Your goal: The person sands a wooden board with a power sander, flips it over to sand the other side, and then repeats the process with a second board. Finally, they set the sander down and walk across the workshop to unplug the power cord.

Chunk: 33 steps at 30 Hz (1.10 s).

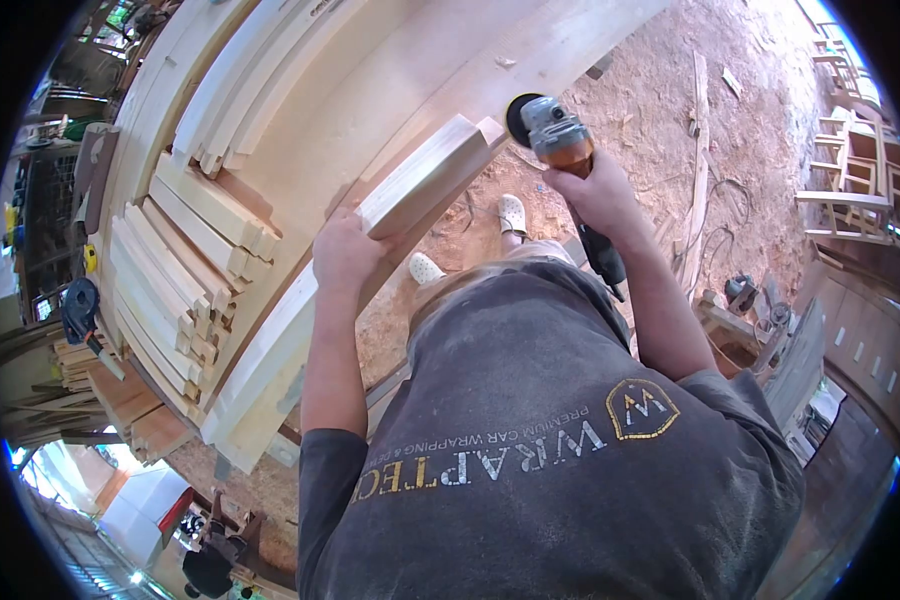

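Observation:
My left hand (348, 248) is closed round the near end of a thick wooden piece (425, 180), which lies along the edge of the workbench (410, 60). At its far end the piece shows a narrower, stepped tip. An angle grinder (564, 140) with a grey head and orange body is gripped in my right hand (600, 195). Its round dark disc is tilted up close beside the tip of the wood. The grinder's dark rear end hangs down past my right wrist.
Stacks of cut wooden pieces (160, 260) cover the bench's left side. A handsaw (85, 315) lies beyond them. Wooden chair frames (850, 170) stand at the far right, and a long plank (698, 150) rests on the dusty floor. Another person (215, 560) is at lower left.

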Motion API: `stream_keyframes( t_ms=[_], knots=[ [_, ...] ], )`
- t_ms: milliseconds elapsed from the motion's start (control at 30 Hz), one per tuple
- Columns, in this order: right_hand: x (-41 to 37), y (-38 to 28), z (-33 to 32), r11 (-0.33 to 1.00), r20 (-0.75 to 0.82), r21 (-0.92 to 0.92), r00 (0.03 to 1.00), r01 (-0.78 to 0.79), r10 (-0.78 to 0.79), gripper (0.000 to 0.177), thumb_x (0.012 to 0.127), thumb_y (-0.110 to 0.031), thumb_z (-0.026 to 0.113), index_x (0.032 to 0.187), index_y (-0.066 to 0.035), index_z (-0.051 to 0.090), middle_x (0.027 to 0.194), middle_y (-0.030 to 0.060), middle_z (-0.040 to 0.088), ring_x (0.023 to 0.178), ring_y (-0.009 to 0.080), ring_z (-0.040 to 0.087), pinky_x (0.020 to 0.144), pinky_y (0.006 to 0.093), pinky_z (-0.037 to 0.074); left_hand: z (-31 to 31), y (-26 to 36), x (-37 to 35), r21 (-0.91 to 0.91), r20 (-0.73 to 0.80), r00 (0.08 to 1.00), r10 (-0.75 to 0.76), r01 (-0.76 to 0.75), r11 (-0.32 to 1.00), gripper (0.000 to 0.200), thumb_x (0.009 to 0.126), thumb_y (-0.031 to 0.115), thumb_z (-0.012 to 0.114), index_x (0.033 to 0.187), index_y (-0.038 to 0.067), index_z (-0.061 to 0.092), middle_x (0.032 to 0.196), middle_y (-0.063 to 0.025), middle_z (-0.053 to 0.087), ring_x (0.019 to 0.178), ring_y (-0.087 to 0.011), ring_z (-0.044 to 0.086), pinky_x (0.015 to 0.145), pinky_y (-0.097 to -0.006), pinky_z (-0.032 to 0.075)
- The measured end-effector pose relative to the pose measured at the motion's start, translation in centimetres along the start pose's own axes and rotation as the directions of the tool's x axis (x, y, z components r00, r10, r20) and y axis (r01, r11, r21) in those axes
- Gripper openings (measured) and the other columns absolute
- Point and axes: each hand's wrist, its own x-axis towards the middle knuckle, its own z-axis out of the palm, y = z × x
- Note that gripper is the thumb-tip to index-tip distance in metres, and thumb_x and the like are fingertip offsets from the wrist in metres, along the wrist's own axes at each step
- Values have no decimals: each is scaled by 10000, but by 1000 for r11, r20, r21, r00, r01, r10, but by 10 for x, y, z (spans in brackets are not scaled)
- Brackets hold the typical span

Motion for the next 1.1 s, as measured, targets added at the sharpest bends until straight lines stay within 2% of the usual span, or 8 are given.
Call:
stream_keyframes(
  t_ms=[100, 300, 400, 533, 600, 767, 867, 1100],
  knots=[
    [11, 2, -8, 982, 47, -16, 981, -189, 190, 502, 802, -346, 773, 1130, 20, 669, 915, 144, 721, 868, 245, 702, 810, 379, 536, -2, 2, 0, -13, 10, 1000, -23, 23, 1000, 662, 702, 578, 853, 948, -26, 742, 1088, -171, 689, 998, -341, 690, 874, -442, 557],
    [0, -5, 3, 999, 73, 3, 997, 41, -41, 419, 833, -301, 786, 1079, 19, 673, 824, 59, 680, 729, 152, 642, 696, 323, 522, -3, 2, 1, -44, 12, 999, -43, 44, 998, 742, 666, 615, 873, 953, -55, 736, 1065, -212, 700, 979, -365, 698, 851, -455, 556],
    [2, -4, 4, 998, 121, -42, 992, -37, 42, 509, 800, -348, 770, 1163, -4, 676, 1014, 133, 726, 961, 248, 696, 904, 382, 523, 0, 1, 1, -31, -22, 1000, -19, 18, 999, 749, 662, 618, 875, 963, -54, 737, 1061, -219, 706, 978, -367, 700, 859, -452, 556],
    [6, 1, -2, 996, 41, -83, 999, 14, -11, 498, 804, -341, 774, 1155, 0, 679, 945, 120, 721, 880, 219, 700, 827, 369, 541, -16, 6, 1, -70, 56, 997, -59, 63, 996, 712, 692, 575, 853, 1071, -16, 734, 1144, -169, 693, 1052, -329, 684, 924, -433, 545],
    [12, 3, -13, 979, 86, 21, 976, -203, 200, 457, 811, -327, 778, 1117, 0, 692, 855, 93, 699, 765, 171, 682, 716, 343, 542, -17, 1, 3, -149, 79, 993, -85, 96, 984, 706, 680, 565, 858, 1074, -8, 736, 1180, -158, 686, 1077, -310, 677, 946, -427, 536],
    [17, 51, -30, 952, -54, 299, 995, -65, 85, 373, 831, -303, 787, 1047, -9, 706, 830, 20, 666, 733, 109, 622, 666, 300, 502, 19, -17, -2, 27, -315, 923, 223, -226, 974, 674, 654, 536, 871, 1068, 20, 740, 1496, -125, 454, 1343, -337, 468, 1099, -500, 385],
    [9, 56, -35, 884, -55, 467, 997, -25, 57, 360, 834, -292, 789, 1046, -12, 709, 865, 13, 672, 744, 105, 620, 683, 291, 498, 22, -5, -1, 107, -290, 943, 164, -138, 985, 616, 695, 501, 864, 1057, 19, 739, 1529, -128, 398, 1363, -377, 422, 1113, -545, 351],
    [0, 52, -26, 955, 35, 293, 998, 37, -50, 274, 873, -202, 747, 1068, -24, 675, 768, -29, 615, 641, 70, 558, 577, 266, 448, 21, -5, 14, 101, -133, 991, 31, -17, 995, 618, 736, 454, 858, 1107, -20, 720, 1481, -145, 468, 1335, -372, 470, 1103, -522, 393]
  ],
)
